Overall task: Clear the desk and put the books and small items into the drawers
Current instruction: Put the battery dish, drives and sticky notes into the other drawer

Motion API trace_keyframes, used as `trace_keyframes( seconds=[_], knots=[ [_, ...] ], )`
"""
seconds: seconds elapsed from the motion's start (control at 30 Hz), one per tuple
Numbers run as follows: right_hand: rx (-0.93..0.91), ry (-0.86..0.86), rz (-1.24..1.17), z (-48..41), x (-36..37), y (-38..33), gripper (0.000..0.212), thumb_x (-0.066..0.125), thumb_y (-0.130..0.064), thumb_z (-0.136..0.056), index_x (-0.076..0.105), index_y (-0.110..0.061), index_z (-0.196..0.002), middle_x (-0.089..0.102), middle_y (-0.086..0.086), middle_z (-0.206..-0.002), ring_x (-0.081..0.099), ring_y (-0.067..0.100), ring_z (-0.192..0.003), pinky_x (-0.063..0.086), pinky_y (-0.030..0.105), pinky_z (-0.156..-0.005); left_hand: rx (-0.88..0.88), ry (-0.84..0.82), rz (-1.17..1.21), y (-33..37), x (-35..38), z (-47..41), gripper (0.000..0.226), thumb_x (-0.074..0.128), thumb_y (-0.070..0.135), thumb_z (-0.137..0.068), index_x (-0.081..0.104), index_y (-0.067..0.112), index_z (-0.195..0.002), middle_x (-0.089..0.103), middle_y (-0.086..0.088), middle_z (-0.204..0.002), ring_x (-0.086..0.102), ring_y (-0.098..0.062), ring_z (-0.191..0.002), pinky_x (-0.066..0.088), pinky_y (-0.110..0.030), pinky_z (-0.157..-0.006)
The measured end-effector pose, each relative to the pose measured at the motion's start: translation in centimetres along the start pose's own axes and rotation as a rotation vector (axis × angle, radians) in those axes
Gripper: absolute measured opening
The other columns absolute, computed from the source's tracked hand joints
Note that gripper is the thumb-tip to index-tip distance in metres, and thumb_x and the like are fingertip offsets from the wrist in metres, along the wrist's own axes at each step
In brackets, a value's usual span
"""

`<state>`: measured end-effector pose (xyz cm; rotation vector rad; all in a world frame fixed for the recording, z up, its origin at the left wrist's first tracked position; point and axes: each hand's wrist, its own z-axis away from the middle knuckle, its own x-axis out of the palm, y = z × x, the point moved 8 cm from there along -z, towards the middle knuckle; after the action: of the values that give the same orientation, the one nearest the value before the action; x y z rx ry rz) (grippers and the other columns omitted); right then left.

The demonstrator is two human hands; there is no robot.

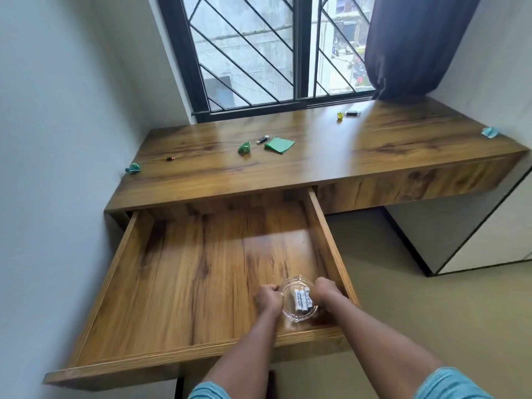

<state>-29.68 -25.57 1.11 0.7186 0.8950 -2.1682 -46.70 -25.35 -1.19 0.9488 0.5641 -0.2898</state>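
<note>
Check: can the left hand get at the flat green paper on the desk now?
Likely yes, once freed: the left hand grips the glass dish in the drawer, but nothing blocks the green paper.

I stand in a room of a home, likely a study or bedroom: a long wooden bench (316,162) set against plain pale walls (57,110), a wide drawer (187,283) under it, a sliding window (259,53) with slanted dark bars above, a dark curtain (408,44) bunched at its right, and a street and buildings outside.

Glass dish (288,310), perhaps three white batteries (301,299), front-right in open drawer (187,283)
</note>
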Motion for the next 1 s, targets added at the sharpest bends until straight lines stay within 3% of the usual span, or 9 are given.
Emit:
trace_keyframes(
  seconds=[0.13,0.23,0.37,0.43,0.57,0.63,0.77,1.0],
  knots=[
    [-0.008,-0.001,-0.004,-0.1,0.6,0.7,0.026,0.041,-0.002,-0.094,0.06,0.001,-0.112,0.059,0.012,-0.118,0.064,0.021,-0.093,0.049,0.022,-0.068,-0.012,0.002,-0.02,-0.6,0.6,0.4,0.025,0.056,0.006,-0.092,0.067,0.009,-0.115,0.07,-0.007,-0.111,0.067,-0.018,-0.093,0.056,-0.023,-0.069],
    [-0.015,-0.021,-0.03,0.0,1.2,1.2,0.026,0.042,-0.004,-0.094,0.061,0.001,-0.11,0.061,0.012,-0.112,0.067,0.025,-0.093,0.057,0.029,-0.074,-0.029,0.006,-0.04,-0.8,0.8,0.6,0.024,0.055,0.004,-0.093,0.068,0.008,-0.113,0.07,-0.009,-0.11,0.068,-0.019,-0.092,0.059,-0.028,-0.076],
    [-0.035,-0.03,-0.032,0.0,1.2,1.3,0.022,0.045,-0.01,-0.095,0.061,0.001,-0.105,0.062,0.014,-0.115,0.063,0.02,-0.079,0.051,0.025,-0.06,-0.019,-0.002,-0.095,-0.3,1.0,0.8,0.027,0.054,0.003,-0.093,0.065,0.007,-0.117,0.068,-0.009,-0.114,0.067,-0.017,-0.091,0.056,-0.021,-0.069],
    [-0.034,-0.028,-0.024,0.0,1.2,1.3,0.028,0.046,-0.011,-0.095,0.06,0.003,-0.115,0.06,0.016,-0.121,0.056,0.019,-0.076,0.051,0.026,-0.063,-0.024,0.007,-0.135,-0.2,0.9,0.8,0.027,0.054,0.005,-0.093,0.065,0.007,-0.117,0.067,-0.009,-0.114,0.067,-0.017,-0.091,0.054,-0.02,-0.065],
    [-0.067,-0.028,0.072,0.4,0.9,0.7,0.027,0.046,-0.006,-0.094,0.06,-0.001,-0.116,0.062,0.012,-0.117,0.062,0.02,-0.092,0.051,0.026,-0.073,-0.048,0.086,-0.242,1.2,0.1,1.3,0.023,0.048,0.016,-0.097,0.067,0.004,-0.104,0.064,-0.007,-0.09,0.057,-0.015,-0.074,0.046,-0.022,-0.057],
    [-0.134,0.024,0.127,0.6,-0.5,-0.3,0.025,0.044,-0.002,-0.093,0.062,-0.003,-0.11,0.064,0.009,-0.11,0.063,0.024,-0.099,0.05,0.029,-0.074,-0.008,0.152,-0.271,3.8,-0.4,1.5,0.028,0.043,0.021,-0.099,0.066,0.005,-0.099,0.059,-0.006,-0.083,0.058,-0.018,-0.073,0.045,-0.024,-0.059],
    [-0.288,0.166,0.058,0.9,-5.7,-2.8,0.024,0.043,-0.003,-0.09,0.066,-0.002,-0.097,0.067,0.015,-0.101,0.065,0.031,-0.096,0.047,0.031,-0.069,0.141,0.214,-0.291,10.8,0.6,2.1,0.035,0.037,0.026,-0.101,0.067,0.008,-0.097,0.058,-0.005,-0.08,0.056,-0.017,-0.071,0.042,-0.026,-0.058],
    [-0.356,0.295,-0.036,-2.6,-16.0,-0.2,0.022,0.045,-0.012,-0.09,0.065,-0.006,-0.095,0.07,0.014,-0.094,0.069,0.029,-0.086,0.056,0.036,-0.074,0.361,0.159,-0.233,21.3,7.0,3.0,0.034,0.038,0.026,-0.098,0.068,0.011,-0.1,0.07,-0.013,-0.102,0.065,-0.03,-0.095,0.051,-0.032,-0.075]
  ],
)
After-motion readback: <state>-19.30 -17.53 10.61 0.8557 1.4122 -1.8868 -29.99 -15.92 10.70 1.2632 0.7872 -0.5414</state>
